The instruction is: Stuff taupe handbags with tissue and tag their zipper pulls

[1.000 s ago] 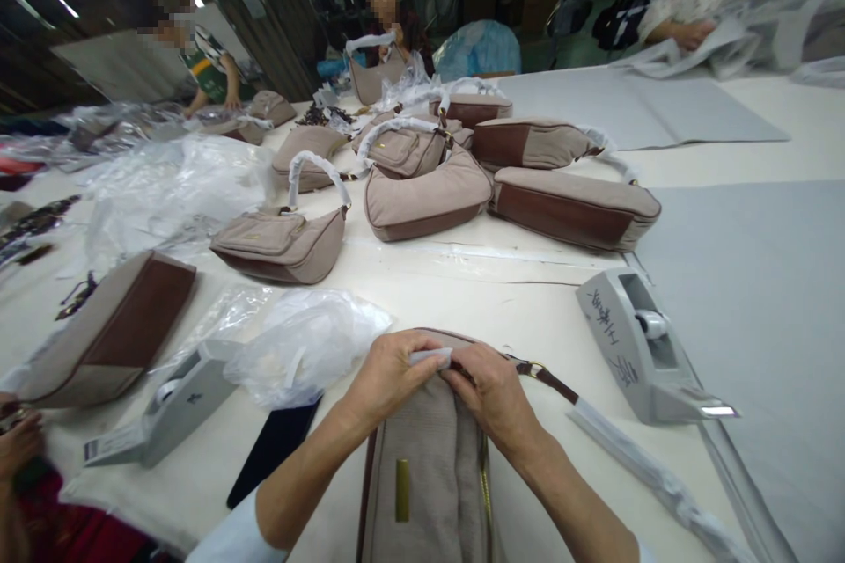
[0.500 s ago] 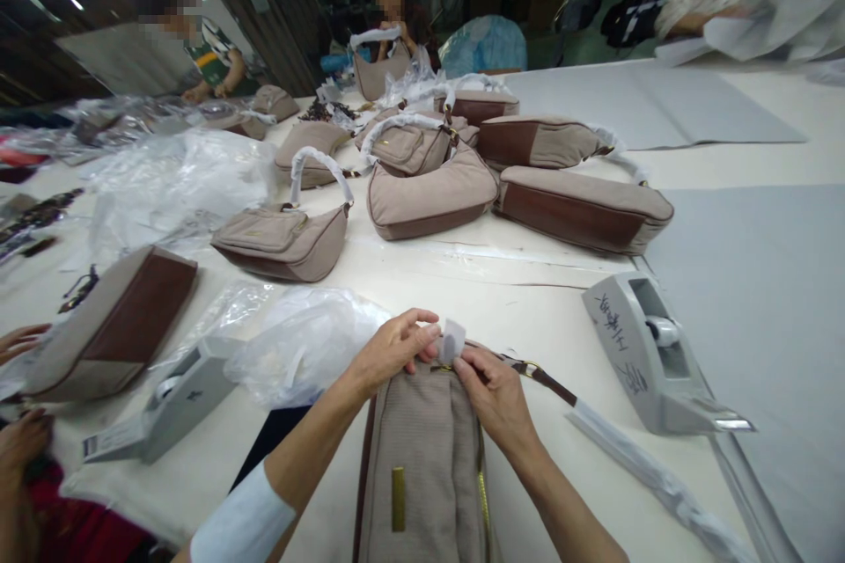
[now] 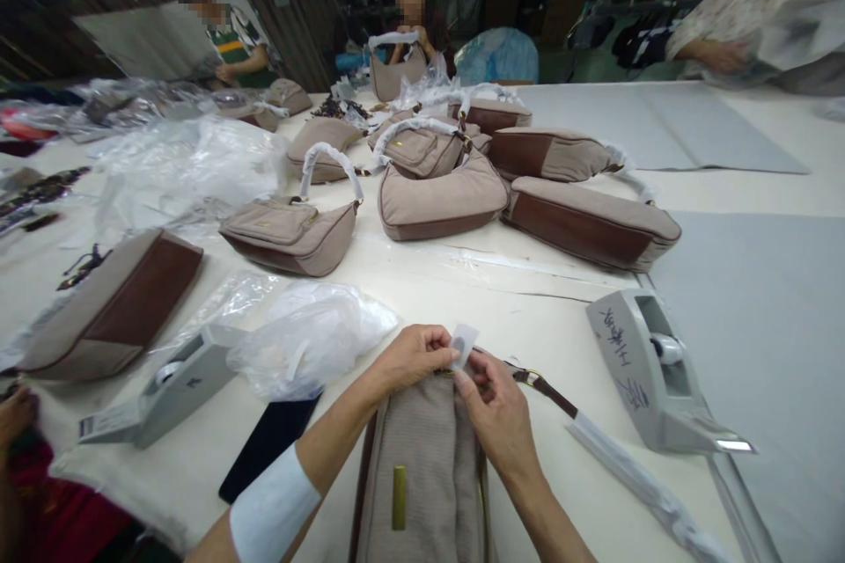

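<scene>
A beige fabric handbag with a gold bar plate lies in front of me. Above its far end is a small translucent white slip with a dark round spot. My left hand pinches the slip's left edge between thumb and forefinger. My right hand is closed at its lower right edge, thumb and fingers against it, close to the bag's end. What the other right fingers touch is hidden. The bag's strap, wrapped in white, stretches out to the right.
Grey tape dispensers stand on the right and left. A dark flat object lies by my left forearm, beside crumpled clear plastic. Several beige and brown handbags lie farther back. Co-workers are around the table.
My left hand has moved in to the slip and its fingers have closed on the edge. The slip has tilted to the right. The camera view has shifted slightly.
</scene>
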`<action>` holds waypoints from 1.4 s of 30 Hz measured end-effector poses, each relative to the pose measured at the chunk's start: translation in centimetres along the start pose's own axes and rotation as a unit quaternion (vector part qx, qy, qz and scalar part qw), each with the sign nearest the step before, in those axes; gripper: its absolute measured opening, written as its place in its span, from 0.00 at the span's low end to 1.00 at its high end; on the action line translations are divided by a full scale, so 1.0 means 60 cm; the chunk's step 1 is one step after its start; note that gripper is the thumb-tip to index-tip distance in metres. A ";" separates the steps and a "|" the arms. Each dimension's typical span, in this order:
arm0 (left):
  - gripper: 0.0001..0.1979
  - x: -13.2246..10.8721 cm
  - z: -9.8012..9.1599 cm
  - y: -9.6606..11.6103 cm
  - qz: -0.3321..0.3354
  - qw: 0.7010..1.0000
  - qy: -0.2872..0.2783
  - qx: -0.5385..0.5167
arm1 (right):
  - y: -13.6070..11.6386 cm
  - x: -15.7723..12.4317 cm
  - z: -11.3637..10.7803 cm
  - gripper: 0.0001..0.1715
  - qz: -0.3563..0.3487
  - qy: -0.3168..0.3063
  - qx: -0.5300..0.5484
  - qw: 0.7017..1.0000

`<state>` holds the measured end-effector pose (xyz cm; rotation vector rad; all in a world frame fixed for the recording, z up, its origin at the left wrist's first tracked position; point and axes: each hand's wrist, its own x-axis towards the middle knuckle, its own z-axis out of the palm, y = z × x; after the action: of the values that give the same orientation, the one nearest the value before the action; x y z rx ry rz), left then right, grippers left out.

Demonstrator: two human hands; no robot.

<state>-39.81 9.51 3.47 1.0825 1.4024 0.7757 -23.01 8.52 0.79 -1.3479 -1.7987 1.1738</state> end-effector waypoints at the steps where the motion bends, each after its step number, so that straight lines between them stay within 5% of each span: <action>1: 0.10 -0.003 -0.003 -0.003 -0.002 1.000 0.012 -0.001 | 0.004 -0.016 0.007 0.28 0.006 0.019 -0.027 0.999; 5: 0.11 -0.021 -0.012 -0.017 -0.009 0.996 0.084 -0.010 | 0.038 -0.119 0.041 0.41 0.017 0.032 -0.094 0.995; 9: 0.10 -0.028 -0.017 -0.020 -0.012 0.994 0.108 -0.035 | 0.065 -0.184 0.048 0.17 0.047 0.006 -0.085 0.995; 13: 0.09 -0.008 -0.025 -0.018 -0.019 0.987 0.149 -0.065 | 0.053 -0.128 0.010 0.22 0.005 -0.067 -0.082 0.994; 18: 0.10 -0.016 -0.014 -0.030 -0.047 0.963 0.228 -0.133 | 0.019 -0.023 -0.083 0.20 -0.067 -0.198 -0.086 0.974; 23: 0.11 -0.091 0.018 -0.059 -0.100 0.957 0.187 -0.199 | 0.004 -0.001 -0.145 0.17 -0.094 -0.404 -0.104 0.904; 27: 0.13 -0.130 0.008 -0.066 -0.121 0.959 0.146 -0.212 | -0.011 -0.003 -0.148 0.14 -0.097 -0.470 -0.138 0.866; 30: 0.10 -0.132 -0.009 -0.059 -0.112 0.962 0.150 -0.201 | -0.032 0.007 -0.133 0.09 -0.071 -0.468 -0.188 0.861; 33: 0.07 -0.119 -0.017 -0.050 -0.095 0.966 0.158 -0.180 | -0.056 0.028 -0.099 0.05 -0.083 -0.401 -0.174 0.896; 36: 0.06 -0.102 -0.013 -0.046 -0.065 0.970 0.163 -0.170 | -0.069 0.051 -0.047 0.12 -0.094 -0.322 -0.089 0.938; 42: 0.10 -0.096 -0.005 -0.062 -0.043 0.974 0.151 -0.162 | -0.052 0.062 0.020 0.17 -0.035 -0.297 -0.018 0.954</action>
<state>-41.14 2.90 2.26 0.6643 1.4987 1.0964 -26.48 11.39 2.90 -0.9946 -2.2611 1.6336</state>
